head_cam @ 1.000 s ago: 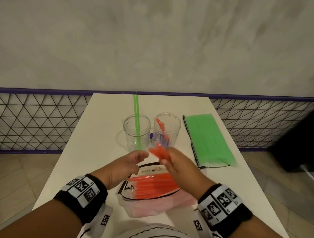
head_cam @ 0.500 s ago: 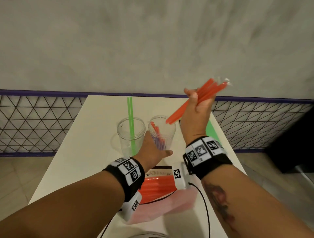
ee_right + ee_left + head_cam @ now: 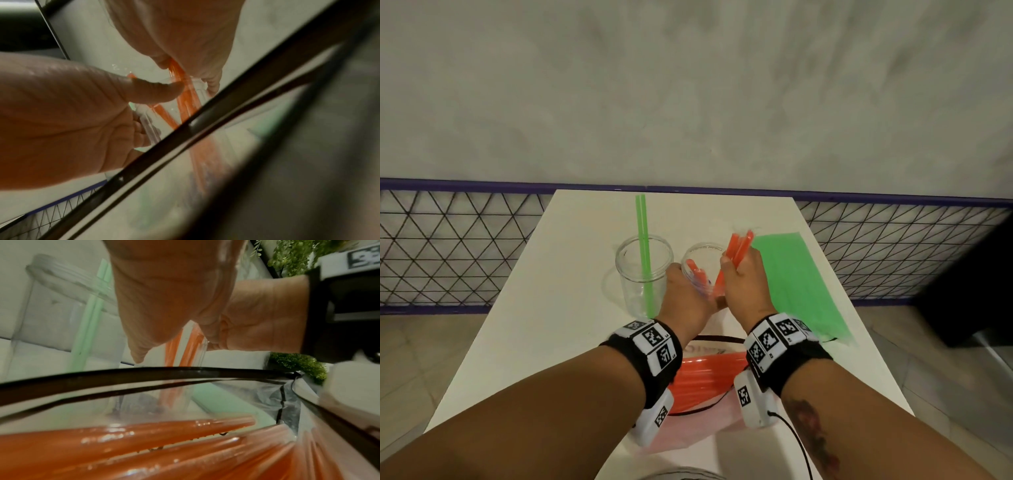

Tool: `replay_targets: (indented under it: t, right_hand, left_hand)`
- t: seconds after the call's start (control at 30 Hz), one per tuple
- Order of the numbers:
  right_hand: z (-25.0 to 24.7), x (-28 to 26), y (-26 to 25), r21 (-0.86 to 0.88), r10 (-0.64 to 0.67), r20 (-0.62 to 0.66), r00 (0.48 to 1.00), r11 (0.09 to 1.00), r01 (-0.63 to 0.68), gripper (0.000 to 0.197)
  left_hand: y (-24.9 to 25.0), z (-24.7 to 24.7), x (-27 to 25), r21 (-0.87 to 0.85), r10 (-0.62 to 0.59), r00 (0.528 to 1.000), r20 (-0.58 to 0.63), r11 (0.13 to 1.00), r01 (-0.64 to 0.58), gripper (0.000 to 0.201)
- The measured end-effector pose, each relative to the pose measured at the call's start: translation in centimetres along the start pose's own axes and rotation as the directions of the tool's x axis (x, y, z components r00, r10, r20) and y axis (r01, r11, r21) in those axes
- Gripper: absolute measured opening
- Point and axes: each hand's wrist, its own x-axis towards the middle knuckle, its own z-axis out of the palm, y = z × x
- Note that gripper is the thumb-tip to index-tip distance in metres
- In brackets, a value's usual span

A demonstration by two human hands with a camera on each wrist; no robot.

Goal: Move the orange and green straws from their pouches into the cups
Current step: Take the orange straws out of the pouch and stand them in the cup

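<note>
Two clear cups stand mid-table. The left cup (image 3: 643, 274) holds green straws (image 3: 642, 240). My left hand (image 3: 685, 291) grips the right cup (image 3: 702, 263) from its near left side. My right hand (image 3: 739, 277) holds a bunch of orange straws (image 3: 738, 248), with their lower ends down inside that cup beside other orange straws (image 3: 697, 275). The open pouch of orange straws (image 3: 705, 380) lies under my wrists, close up in the left wrist view (image 3: 144, 443). The green straw pouch (image 3: 798, 284) lies flat to the right of the cups.
The white table (image 3: 534, 325) is narrow, and its far edge meets a purple rail and grey wall. Wire mesh fencing (image 3: 455, 250) runs on both sides. A dark object (image 3: 976, 291) stands on the floor at the right. A cable (image 3: 798, 442) trails from my right wristband.
My right hand has come down from high above the table and lowered the orange straws into the right cup. My left hand has stayed on that cup.
</note>
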Motion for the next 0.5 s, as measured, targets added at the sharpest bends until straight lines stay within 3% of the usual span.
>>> replay_targets:
  t: [0.07, 0.2, 0.3, 0.37, 0.43, 0.5]
  right_hand:
    - [-0.1, -0.3, 0.7, -0.089, -0.054, 0.009, 0.999, 0.995, 0.054, 0.012]
    - [-0.2, -1.2, 1.2, -0.086, 0.002, 0.077, 0.997, 0.996, 0.004, 0.023]
    - [-0.3, -1.8, 1.1, 0.021, 0.068, 0.095, 0.993, 0.997, -0.070, 0.054]
    - [-0.5, -2.3, 0.9, 0.092, 0.088, 0.107, 0.990, 0.991, -0.098, 0.071]
    - [-0.7, -3.1, 0.6, 0.134, 0.046, 0.053, 0.998, 0.990, -0.053, 0.080]
    - [-1.0, -4.3, 0.1, 0.117, -0.075, -0.101, 0.992, 0.989, 0.086, 0.081]
  left_hand:
    - [-0.2, 0.0, 0.1, -0.025, 0.006, 1.000, 0.022, 1.000, -0.006, 0.099]
    - [-0.3, -0.5, 0.2, 0.016, 0.064, 0.996, 0.060, 0.998, -0.065, 0.082]
    - [-0.5, -1.2, 0.4, 0.027, 0.039, 0.991, 0.128, 0.999, -0.042, 0.077]
    - [-0.5, -1.8, 0.2, 0.123, 0.006, 0.980, 0.198, 0.992, -0.031, 0.073]
    - [0.0, -2.7, -0.9, 0.216, -0.034, 0.961, 0.274, 0.976, -0.027, 0.047]
    - [-0.2, -4.0, -2.2, 0.287, -0.076, 0.945, 0.319, 0.958, -0.020, 0.036]
